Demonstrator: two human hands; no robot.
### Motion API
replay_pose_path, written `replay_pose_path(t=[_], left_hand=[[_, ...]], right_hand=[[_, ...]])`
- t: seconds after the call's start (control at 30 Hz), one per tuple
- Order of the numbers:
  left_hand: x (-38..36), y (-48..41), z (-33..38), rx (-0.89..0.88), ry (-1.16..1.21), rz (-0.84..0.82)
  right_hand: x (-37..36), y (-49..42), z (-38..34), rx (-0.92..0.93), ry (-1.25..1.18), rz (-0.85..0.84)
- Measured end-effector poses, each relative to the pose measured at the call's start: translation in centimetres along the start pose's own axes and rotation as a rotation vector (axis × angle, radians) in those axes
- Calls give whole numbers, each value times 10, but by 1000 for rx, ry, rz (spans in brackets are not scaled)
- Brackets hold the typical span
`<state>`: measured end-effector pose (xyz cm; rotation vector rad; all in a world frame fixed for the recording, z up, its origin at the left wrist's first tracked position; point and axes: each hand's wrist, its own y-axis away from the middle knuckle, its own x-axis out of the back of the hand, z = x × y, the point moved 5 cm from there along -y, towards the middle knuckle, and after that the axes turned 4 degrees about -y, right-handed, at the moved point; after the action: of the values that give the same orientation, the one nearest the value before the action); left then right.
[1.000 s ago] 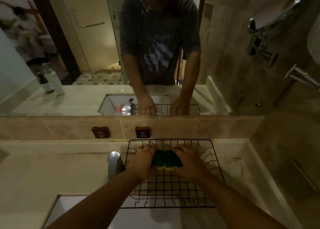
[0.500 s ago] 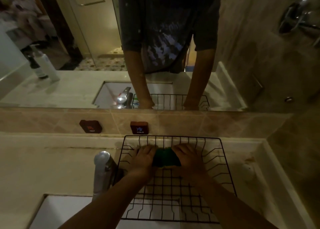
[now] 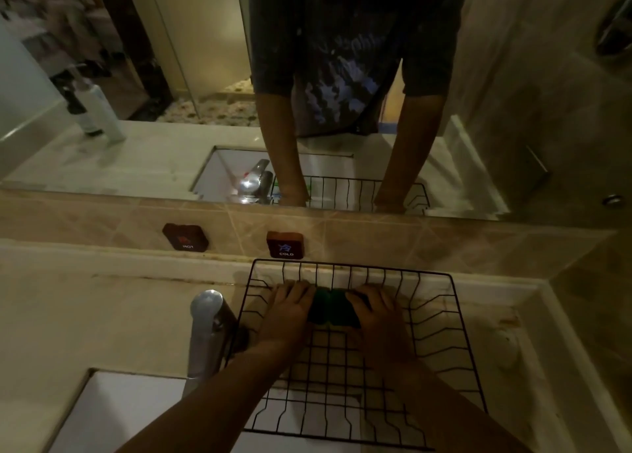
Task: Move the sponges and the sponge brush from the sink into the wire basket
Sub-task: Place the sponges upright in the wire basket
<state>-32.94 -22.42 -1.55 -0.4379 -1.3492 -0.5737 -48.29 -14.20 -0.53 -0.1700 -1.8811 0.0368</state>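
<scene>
A black wire basket [image 3: 441, 319] rests on the counter, partly over the right end of the white sink [image 3: 113, 415]. Inside it, near the far wall, sit two dark green sponges [image 3: 333, 307] side by side. My left hand [image 3: 287, 310] lies on the left sponge and my right hand [image 3: 376, 315] on the right one, fingers curled over them. The sponges are low in the basket, at its floor. No sponge brush is visible, and most of the sink basin is out of view.
A chrome tap [image 3: 207, 329] stands just left of the basket. Hot [image 3: 186, 237] and cold [image 3: 285, 245] knobs sit on the tiled backsplash under a mirror. Bottles [image 3: 97, 110] show in the mirror. A wall corner closes the counter on the right.
The head has tilted down and closer, so the basket looks larger. Both hands stay on the green sponges and have sunk slightly deeper toward the basket's far wall.
</scene>
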Motion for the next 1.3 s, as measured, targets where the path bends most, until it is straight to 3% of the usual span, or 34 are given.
replay_pose_path(t=[0.67,1.1,1.3], left_hand=[[-2,1,-1,-46,-18,53],[12,6,5,28,-43,-214],[54,35,17,-44,103,-134]], right_hand=[[-6,-1,1,-27,-18,-9],[2,8,-1,-63,38,-129],[20,23,-9,-86,43,-195]])
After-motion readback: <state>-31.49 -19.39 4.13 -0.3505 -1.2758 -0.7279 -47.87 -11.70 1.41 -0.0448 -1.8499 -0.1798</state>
